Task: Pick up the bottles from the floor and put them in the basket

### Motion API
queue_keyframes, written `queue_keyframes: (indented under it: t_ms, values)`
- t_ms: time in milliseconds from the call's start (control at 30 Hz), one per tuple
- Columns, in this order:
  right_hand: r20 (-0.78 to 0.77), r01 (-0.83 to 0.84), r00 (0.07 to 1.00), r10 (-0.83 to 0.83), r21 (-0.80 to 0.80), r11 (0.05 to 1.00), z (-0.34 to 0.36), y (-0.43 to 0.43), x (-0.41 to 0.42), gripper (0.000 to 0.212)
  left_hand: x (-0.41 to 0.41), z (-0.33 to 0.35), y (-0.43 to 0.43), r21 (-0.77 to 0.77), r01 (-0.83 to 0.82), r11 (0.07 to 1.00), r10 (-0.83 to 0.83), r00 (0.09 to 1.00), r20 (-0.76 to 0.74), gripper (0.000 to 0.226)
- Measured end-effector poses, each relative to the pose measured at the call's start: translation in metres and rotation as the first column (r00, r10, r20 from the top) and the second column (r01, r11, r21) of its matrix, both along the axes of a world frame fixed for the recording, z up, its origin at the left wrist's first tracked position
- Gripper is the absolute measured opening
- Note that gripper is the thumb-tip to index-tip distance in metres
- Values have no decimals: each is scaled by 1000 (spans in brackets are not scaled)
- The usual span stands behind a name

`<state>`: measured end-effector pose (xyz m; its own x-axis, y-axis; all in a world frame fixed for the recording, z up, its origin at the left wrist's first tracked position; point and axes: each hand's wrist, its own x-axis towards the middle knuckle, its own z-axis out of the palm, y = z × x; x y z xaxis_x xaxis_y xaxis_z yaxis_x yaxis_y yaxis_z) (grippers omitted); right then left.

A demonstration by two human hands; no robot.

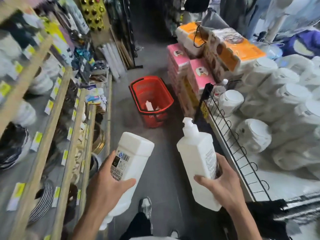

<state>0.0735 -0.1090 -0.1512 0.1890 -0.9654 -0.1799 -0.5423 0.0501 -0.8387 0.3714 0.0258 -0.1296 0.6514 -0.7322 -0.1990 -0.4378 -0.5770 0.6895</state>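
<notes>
My left hand [107, 184] grips a white bottle [133, 153] with a barcode label, its flat base pointing away from me. In my right hand [223, 182] I hold a second white bottle [197, 153] upright, its pump top toward the basket. A red shopping basket [166, 94] stands on the grey aisle floor ahead, about a step beyond both bottles. Something white [149, 105], perhaps another bottle, lies at its bottom.
Wooden shelves [58, 108] of dishes and price tags line the left side. A black wire rail [230, 135] edges a right shelf stacked with white wrapped packs. Pink and orange tissue packs [190, 70] stand right of the basket. My shoe [145, 205] is below.
</notes>
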Motion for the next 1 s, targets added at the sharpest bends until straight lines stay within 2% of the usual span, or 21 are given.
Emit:
queue_keyframes:
  t_ms: [200, 367, 600, 733, 1000]
  values:
    - [46, 8, 999, -8, 6, 1000, -3, -60, 67, 72, 70, -11, -44, -2, -70, 998, 70, 994, -86, 108]
    - [37, -15, 999, 15, 9, 1000, 5, -106, 123, 74, 128, -14, -73, 49, -116, 992, 120, 989, -90, 111]
    - [130, -28, 991, 28, -3, 1000, 8, -160, 195, 66, 194, -12, -116, 35, -81, 996, 84, 994, -76, 95]
    - [127, -31, 991, 28, 23, 999, 6, -195, 219, 69, 219, -8, -149, 19, -104, 994, 106, 988, -114, 96]
    - [154, -11, 988, 10, 9, 1000, -9, -284, 258, 62, 247, -10, -230, 93, -90, 992, 97, 992, -76, 104]
